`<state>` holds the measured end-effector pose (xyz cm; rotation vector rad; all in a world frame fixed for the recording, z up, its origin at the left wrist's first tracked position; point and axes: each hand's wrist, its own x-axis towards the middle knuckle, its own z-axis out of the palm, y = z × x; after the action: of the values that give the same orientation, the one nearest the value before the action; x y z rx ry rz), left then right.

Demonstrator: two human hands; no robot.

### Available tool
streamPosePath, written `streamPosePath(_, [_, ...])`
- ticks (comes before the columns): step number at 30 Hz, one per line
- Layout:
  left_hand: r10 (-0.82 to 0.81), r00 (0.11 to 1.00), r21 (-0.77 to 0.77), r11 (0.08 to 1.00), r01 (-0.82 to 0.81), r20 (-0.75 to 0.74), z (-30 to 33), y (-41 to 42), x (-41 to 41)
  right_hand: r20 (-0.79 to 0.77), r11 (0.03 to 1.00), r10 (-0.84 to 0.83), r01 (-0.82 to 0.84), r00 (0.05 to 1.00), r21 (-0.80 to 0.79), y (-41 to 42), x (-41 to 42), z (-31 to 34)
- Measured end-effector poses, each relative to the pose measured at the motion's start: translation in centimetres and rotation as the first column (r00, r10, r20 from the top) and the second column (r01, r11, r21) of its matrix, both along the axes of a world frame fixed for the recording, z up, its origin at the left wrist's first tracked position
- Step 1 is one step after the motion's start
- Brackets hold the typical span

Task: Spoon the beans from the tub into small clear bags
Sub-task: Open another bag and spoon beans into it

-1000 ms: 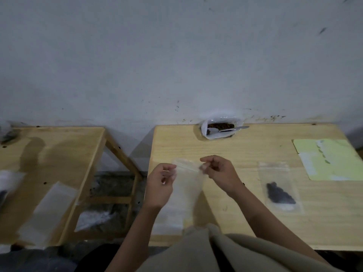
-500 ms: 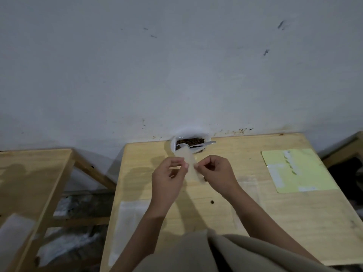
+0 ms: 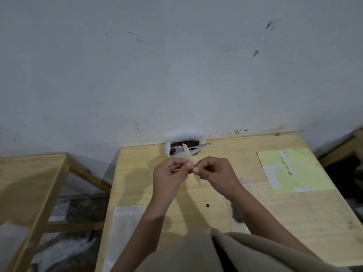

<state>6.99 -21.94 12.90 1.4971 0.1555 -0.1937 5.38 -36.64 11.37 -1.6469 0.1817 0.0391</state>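
Above the bench (image 3: 275, 222), the left hand (image 3: 169, 173) and right hand (image 3: 214, 171) are pinching a small clear bag (image 3: 191, 163), likely flimsy and slippery, best gripped at its mouth, before the tub (image 3: 168, 149) of beans (image 3: 191, 143).

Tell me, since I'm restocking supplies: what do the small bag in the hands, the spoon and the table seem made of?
Small clear bag: thin translucent plastic film, probably; the tub shows through it. White spoon lying in the white tub: glossy moulded plastic, it seems. Pale wooden table: light wood with visible grain, matte finish; solid or veneer, I cannot tell.
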Motion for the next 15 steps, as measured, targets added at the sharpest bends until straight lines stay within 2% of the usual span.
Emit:
streamPosePath(6, [0.061, 0.998, 0.050, 0.997, -0.062, 0.024, -0.1, 0.0, 0.0, -0.057, 1.000, -0.017, 0.017, 0.998, -0.001, 0.5, 0.2, 0.3])
streamPosePath(11, [0.141, 0.986, 0.139, 0.978, -0.153, 0.093, -0.7, 0.4, -0.3, 0.007, 0.992, -0.071, 0.071, 0.997, -0.104, 1.5, 0.1, 0.0])
streamPosePath(15, [0.144, 0.978, 0.248, 0.952, -0.178, 0.151, -0.7, 0.7, -0.2, 0.083, 0.975, -0.006, 0.024, 0.997, -0.222, 2.3, -0.1, 0.3])
